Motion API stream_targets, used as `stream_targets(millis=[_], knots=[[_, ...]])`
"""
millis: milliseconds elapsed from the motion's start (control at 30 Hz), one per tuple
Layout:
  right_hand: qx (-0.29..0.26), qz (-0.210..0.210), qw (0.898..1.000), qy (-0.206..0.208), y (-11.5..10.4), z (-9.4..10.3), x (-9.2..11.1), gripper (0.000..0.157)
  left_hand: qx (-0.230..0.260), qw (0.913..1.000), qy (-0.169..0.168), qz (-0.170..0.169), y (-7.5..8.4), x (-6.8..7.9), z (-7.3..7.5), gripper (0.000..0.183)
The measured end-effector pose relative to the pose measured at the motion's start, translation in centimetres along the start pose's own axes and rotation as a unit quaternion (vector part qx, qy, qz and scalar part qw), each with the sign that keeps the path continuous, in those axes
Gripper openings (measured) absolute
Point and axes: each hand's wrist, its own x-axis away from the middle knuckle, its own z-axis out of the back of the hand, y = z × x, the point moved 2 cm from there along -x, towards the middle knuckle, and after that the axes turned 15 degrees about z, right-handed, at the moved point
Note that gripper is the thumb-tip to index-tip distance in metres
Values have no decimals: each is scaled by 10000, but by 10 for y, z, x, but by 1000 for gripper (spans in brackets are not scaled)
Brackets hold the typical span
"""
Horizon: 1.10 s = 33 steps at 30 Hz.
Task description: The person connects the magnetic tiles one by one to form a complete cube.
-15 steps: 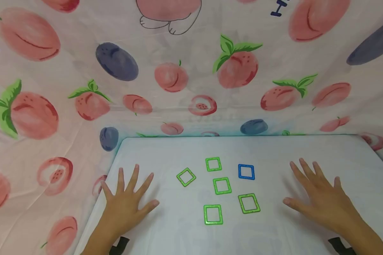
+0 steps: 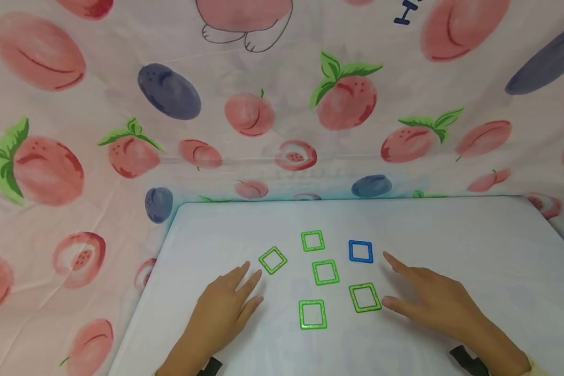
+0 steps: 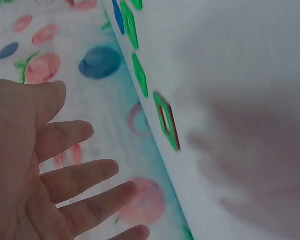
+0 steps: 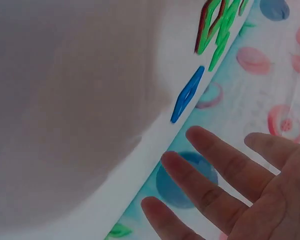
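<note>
Several green square frames and one blue square frame (image 2: 361, 261) lie flat and apart on the white table. My left hand (image 2: 223, 308) is over the table at the left, fingers extended and holding nothing. Its fingertips are close to the tilted green frame (image 2: 281, 253), without clear contact. My right hand (image 2: 434, 300) hovers at the right with fingers spread loosely. Its index finger points toward the blue frame, and its thumb is beside the lower right green frame (image 2: 353, 298). Both palms look bare in the wrist views, where the blue frame (image 4: 179, 105) shows beyond the right fingertips.
Other green frames stand in the middle: a back one (image 2: 303, 242), a central one (image 2: 315, 273) and a front one (image 2: 301, 315). A fruit-printed cloth (image 2: 192, 172) hangs behind and left of the white table (image 2: 451, 224).
Both hands have moved inward toward the frames, the left one rightward and the right one leftward. Their widely spread fingers have drawn closer together. The frames keep their layout.
</note>
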Motion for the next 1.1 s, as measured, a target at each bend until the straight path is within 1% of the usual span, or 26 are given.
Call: stream_targets(millis=[67, 133, 267, 367, 500, 633, 767, 833, 1000, 1100], knots=[[-64, 175, 9998, 100, -4, -1, -4, 94, 102, 9998, -68, -143, 10, -1, -3, 51], [-116, 334, 9992, 166, -8, -2, -9, 88, 231, 9992, -205, -233, 20, -1, -7, 49], [-276, 537, 9980, 171, -13, -6, -19, 78, 547, 9957, -663, -334, 38, -1, -16, 46], [-586, 654, 9960, 144, -12, -10, -27, 67, 718, 9922, -946, -380, 51, -1, -22, 45], [-1209, 849, 9890, 108, -5, -18, -40, 47, 723, 9889, -1237, -399, 64, 1, -31, 44], [-1751, 1051, 9789, -23, 1, -23, -49, 31, 504, 9876, -1412, -464, 74, 3, -37, 47], [-2015, 1059, 9736, -152, 2, -25, -54, 22, 306, 9872, -1494, -477, 77, 5, -39, 56], [-2101, 969, 9727, -189, 2, -25, -57, 20, 256, 9867, -1539, -458, 78, 4, -39, 59], [-2166, 589, 9740, -315, 1, -28, -61, 22, 284, 9862, -1566, -459, 80, 1, -42, 60], [-2086, 499, 9760, -378, 1, -30, -63, 23, 403, 9852, -1613, -421, 83, -2, -45, 59]])
